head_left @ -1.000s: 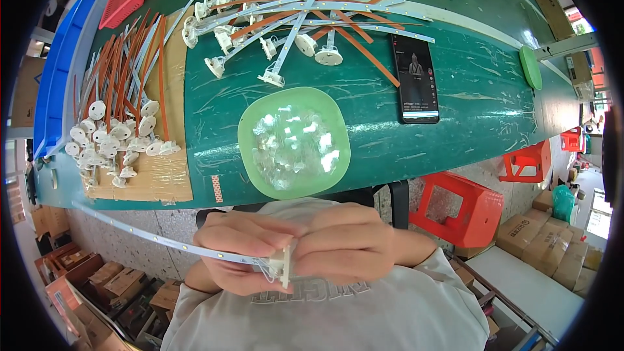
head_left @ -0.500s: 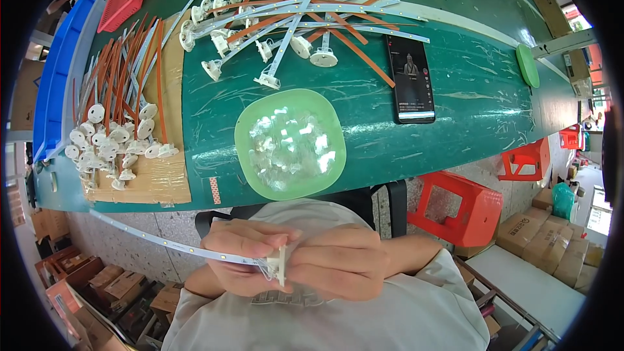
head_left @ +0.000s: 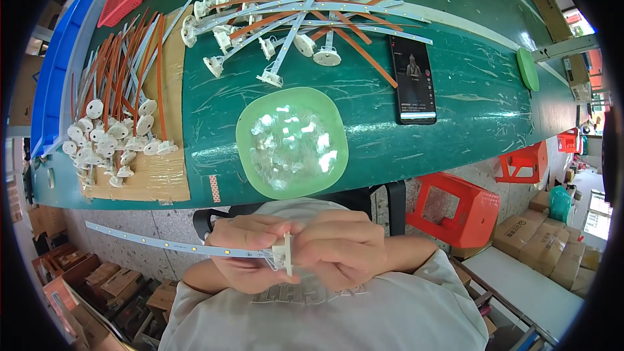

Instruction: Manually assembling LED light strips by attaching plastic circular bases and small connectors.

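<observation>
Big green table (head_left: 455, 91) up top, loaded with finished strips and a green bowl (head_left: 292, 142) of clear small parts. Down at the chest, the left hand (head_left: 250, 253) pinches a long white light strip (head_left: 169, 245) that trails off to the left, unsupported; it could sag and twist at the joint. The right hand (head_left: 341, 253) clenches round the little white end cap (head_left: 285, 255), which could go on crooked if pressed askew.

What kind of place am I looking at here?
Most likely a small assembly workshop: a green workbench piled with LED strips on white caps, a green bowl of clear parts, and stacked cardboard boxes on the floor.
</observation>
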{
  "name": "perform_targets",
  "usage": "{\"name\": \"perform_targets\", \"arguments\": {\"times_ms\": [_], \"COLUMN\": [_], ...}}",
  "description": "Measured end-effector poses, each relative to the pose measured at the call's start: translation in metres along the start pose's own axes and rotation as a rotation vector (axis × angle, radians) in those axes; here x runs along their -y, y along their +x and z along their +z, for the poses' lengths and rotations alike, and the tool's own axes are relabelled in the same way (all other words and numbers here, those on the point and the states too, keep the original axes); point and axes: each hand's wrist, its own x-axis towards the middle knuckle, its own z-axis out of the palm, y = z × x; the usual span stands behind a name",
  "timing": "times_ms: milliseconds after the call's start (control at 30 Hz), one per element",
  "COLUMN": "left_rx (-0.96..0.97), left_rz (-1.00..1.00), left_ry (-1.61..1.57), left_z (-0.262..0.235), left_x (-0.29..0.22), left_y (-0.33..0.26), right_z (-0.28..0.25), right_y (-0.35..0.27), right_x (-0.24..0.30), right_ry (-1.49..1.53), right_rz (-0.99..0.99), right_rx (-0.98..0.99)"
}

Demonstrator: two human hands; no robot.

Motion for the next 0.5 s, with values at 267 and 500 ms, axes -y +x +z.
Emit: {"name": "perform_targets", "arguments": {"times_ms": [267,500], "left_rx": [0.015,-0.018], "left_rz": [-0.152,-0.283], "left_ry": [0.056,-0.092], "left_z": [-0.010,-0.005], "left_x": [-0.006,-0.012], "left_y": [-0.001,0.003], "right_z": [-0.001,-0.007], "right_y": [0.003,0.008], "right_x": [0.002,-0.002], "right_ry": [-0.173,0.094], "right_rz": [-0.080,0.144], "right_rx": [0.014,0.088]}}
